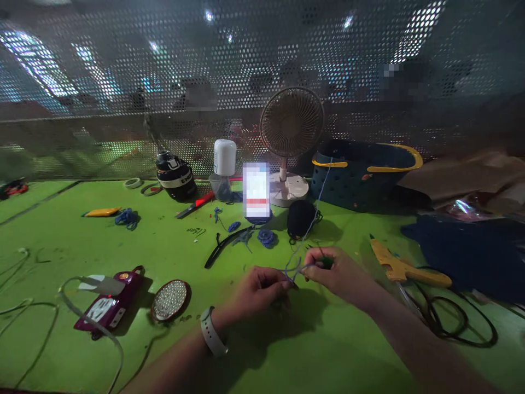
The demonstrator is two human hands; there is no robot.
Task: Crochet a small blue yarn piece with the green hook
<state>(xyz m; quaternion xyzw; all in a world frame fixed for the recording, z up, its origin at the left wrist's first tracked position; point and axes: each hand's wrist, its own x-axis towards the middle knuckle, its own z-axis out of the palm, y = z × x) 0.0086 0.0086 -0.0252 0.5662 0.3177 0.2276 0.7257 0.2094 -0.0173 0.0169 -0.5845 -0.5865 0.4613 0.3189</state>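
A thin blue yarn (323, 187) runs down from the basket to my hands and makes a loose loop between them. My left hand (262, 290), with a pale watch band (212, 331) on its wrist, pinches the yarn at the lower left of that loop. Opposite it, the thumb and forefinger of my right hand (338, 273) are closed on the yarn. A green-handled tool (326, 262), perhaps a crochet hook, shows in the right hand; its tip is hard to make out. Just beyond the hands lie a small blue crocheted piece (267, 237) and a dark round pouch (302, 219).
A lit phone (256, 189) stands ahead, before a fan (292, 123). To its right is a dark basket (353, 183) with yellow handles. A yellow glue gun (396, 262) and cable lie right; a purple power strip (112, 301) and round studded object (170, 301) lie left.
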